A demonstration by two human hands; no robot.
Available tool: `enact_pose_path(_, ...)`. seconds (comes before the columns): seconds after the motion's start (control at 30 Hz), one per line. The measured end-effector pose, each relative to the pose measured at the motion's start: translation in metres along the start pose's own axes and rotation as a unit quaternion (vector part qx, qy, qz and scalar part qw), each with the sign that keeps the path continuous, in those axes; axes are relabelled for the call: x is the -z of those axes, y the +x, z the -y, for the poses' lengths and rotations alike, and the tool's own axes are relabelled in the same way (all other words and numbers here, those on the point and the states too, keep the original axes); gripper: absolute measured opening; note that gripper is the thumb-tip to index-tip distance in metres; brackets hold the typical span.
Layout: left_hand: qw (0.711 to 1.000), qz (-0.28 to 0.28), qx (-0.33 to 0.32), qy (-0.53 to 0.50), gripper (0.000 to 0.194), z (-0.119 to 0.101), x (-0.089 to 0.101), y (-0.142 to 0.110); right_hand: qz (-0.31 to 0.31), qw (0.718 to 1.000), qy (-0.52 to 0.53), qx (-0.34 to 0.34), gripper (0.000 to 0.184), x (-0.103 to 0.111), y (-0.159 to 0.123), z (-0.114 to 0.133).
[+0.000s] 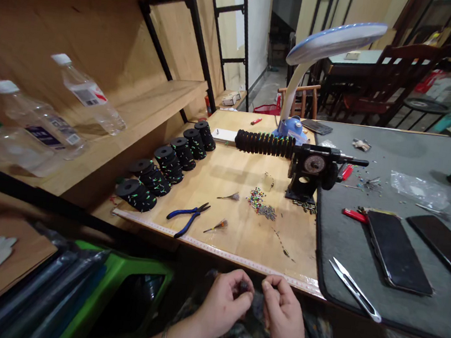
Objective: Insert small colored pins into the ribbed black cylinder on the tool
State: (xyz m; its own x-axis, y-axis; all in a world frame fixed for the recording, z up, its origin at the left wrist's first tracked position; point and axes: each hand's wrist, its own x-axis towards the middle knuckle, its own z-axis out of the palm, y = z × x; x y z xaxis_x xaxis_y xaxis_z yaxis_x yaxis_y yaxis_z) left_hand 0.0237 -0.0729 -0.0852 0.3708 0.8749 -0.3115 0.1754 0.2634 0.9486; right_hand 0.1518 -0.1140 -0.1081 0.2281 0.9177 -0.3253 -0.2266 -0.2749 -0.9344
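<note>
My left hand [225, 303] and my right hand [283, 311] are held close together in my lap, just below the table's front edge. Both have their fingers curled into a pinch. Between the left fingertips sits a small dark object [243, 287] too small to name. The right fingertips pinch toward it, and what they hold is unclear. On the wooden tabletop above the hands lie blue-handled pliers [187, 217], a heap of small coloured beads [260, 203] and two small feathered pieces [217, 225].
A black winding machine [311, 172] with a ribbed roller stands mid-table beside a blue desk lamp [294, 125]. Several black spools [167, 166] line the left. On the grey mat lie thread snips [355, 291], two phones [398, 252] and a red lighter [354, 214]. Plastic bottles [89, 94] rest on the shelf.
</note>
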Motion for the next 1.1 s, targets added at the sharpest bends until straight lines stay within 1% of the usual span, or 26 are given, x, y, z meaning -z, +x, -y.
enact_pose_path(0.1, 0.999, -0.019, -0.027, 0.038, 0.004, -0.005, 0.0, -0.001, 0.007, 1.0, -0.001, 0.01, 0.05, -0.002, -0.001, 0.005)
enact_pose_path(0.23, 0.998, -0.017, -0.019, 0.064, 0.011, -0.011, -0.001, -0.003, 0.02, 0.998, -0.011, 0.063, 0.042, -0.001, -0.002, 0.008)
enact_pose_path(0.37, 0.996, -0.02, -0.037, 0.075, 0.009, -0.011, 0.005, -0.003, 0.068, 0.992, -0.072, 0.076, 0.03, 0.006, -0.002, 0.008)
enact_pose_path(0.5, 0.994, -0.027, -0.084, 0.07, 0.007, -0.013, 0.016, 0.0, 0.102, 0.979, -0.145, 0.097, 0.023, 0.01, -0.003, 0.008)
enact_pose_path(0.57, 0.99, -0.031, -0.109, 0.083, 0.008, -0.016, 0.018, 0.001, 0.099, 0.973, -0.17, 0.117, 0.021, 0.01, -0.004, 0.01)
enact_pose_path(0.67, 0.983, -0.056, -0.139, 0.108, 0.015, -0.019, 0.017, 0.002, 0.083, 0.964, -0.205, 0.147, 0.02, 0.008, -0.006, 0.012)
enact_pose_path(0.73, 0.979, -0.072, -0.149, 0.119, 0.019, -0.02, 0.015, 0.003, 0.075, 0.959, -0.223, 0.161, 0.019, 0.008, -0.007, 0.013)
enact_pose_path(0.8, 0.978, -0.075, -0.152, 0.124, 0.021, -0.018, 0.015, 0.005, 0.075, 0.955, -0.229, 0.171, 0.018, 0.01, -0.007, 0.013)
enact_pose_path(0.9, 0.978, -0.1, -0.139, 0.116, 0.022, -0.014, 0.021, 0.011, 0.06, 0.958, -0.221, 0.171, 0.019, 0.014, -0.007, 0.011)
enact_pose_path(0.97, 0.98, -0.131, -0.121, 0.088, 0.022, -0.013, 0.03, 0.016, 0.038, 0.966, -0.201, 0.158, 0.02, 0.017, -0.006, 0.009)
enact_pose_path(1.0, 0.982, -0.136, -0.111, 0.067, 0.022, -0.013, 0.034, 0.019, 0.03, 0.971, -0.183, 0.148, 0.02, 0.018, -0.005, 0.009)
enact_pose_path(1.03, 0.985, -0.13, -0.103, 0.041, 0.022, -0.014, 0.038, 0.021, 0.027, 0.976, -0.163, 0.139, 0.021, 0.019, -0.004, 0.008)
enact_pose_path(1.1, 0.992, -0.093, -0.089, -0.008, 0.024, -0.016, 0.042, 0.023, 0.028, 0.985, -0.116, 0.121, 0.023, 0.019, -0.003, 0.007)
